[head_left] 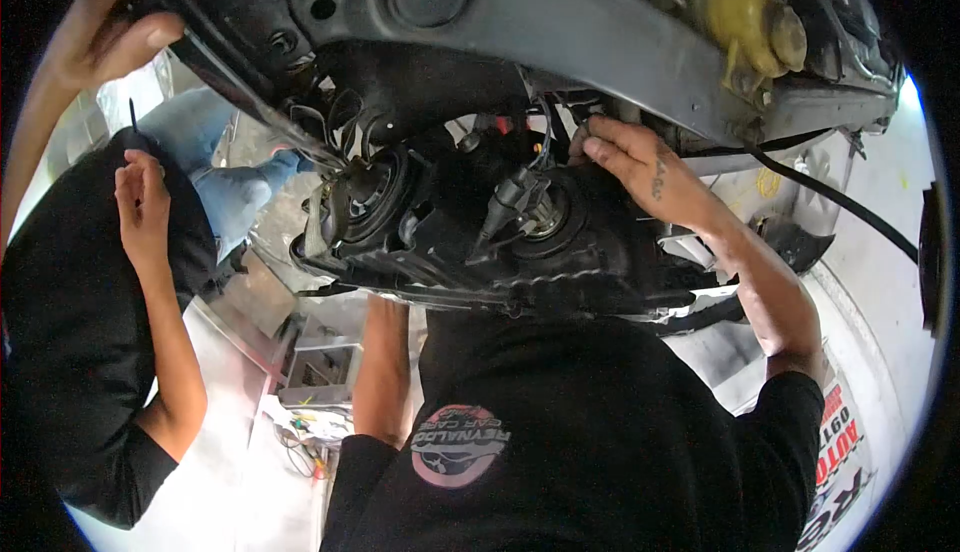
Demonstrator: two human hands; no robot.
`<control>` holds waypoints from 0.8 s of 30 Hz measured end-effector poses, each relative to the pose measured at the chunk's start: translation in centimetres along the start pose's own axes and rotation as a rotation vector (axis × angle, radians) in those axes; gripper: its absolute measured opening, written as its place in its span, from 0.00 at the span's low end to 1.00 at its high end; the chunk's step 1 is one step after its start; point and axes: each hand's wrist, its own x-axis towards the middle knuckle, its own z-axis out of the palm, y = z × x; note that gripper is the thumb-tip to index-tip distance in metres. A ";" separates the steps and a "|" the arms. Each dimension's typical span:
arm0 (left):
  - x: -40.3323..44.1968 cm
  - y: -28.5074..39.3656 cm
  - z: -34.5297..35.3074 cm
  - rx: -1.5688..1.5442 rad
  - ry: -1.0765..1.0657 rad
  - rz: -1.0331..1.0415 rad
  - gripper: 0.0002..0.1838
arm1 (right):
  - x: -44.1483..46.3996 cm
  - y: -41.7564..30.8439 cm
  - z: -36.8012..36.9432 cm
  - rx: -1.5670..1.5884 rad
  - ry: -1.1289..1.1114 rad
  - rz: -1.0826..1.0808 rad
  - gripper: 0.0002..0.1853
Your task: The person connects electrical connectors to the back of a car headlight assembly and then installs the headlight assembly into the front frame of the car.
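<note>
A black headlight assembly [450, 272] hangs under a dark metal front panel [570, 27], its back side facing me. A plugged-in connector [508, 202] and a round bulb seat [545, 217] show on it. At its upper right corner, my right hand [630, 157] has its thumb and fingers closed near some wiring; what they pinch is too dark to make out. My left forearm [382, 367] reaches up beneath the assembly, which hides my left hand. Another bulb socket [365, 187] with loose wires sits on the left part of the assembly.
On the left is a co-worker in black; one hand [142, 187] is near a thin dark rod, another hand [130, 47] is by the panel's edge. A yellow reservoir [750, 27], black hose [830, 192] and compartment tray [320, 362] surround the work.
</note>
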 end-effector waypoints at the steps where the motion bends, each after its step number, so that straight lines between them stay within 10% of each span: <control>1: 0.0 -0.2 0.1 -0.015 -0.004 0.007 0.20 | -0.2 -0.7 -0.2 -0.020 -0.007 0.001 0.25; 24: -1.7 1.0 0.3 -0.185 -0.085 -0.141 0.32 | -2.8 -2.4 -2.0 -0.126 0.015 -0.072 0.20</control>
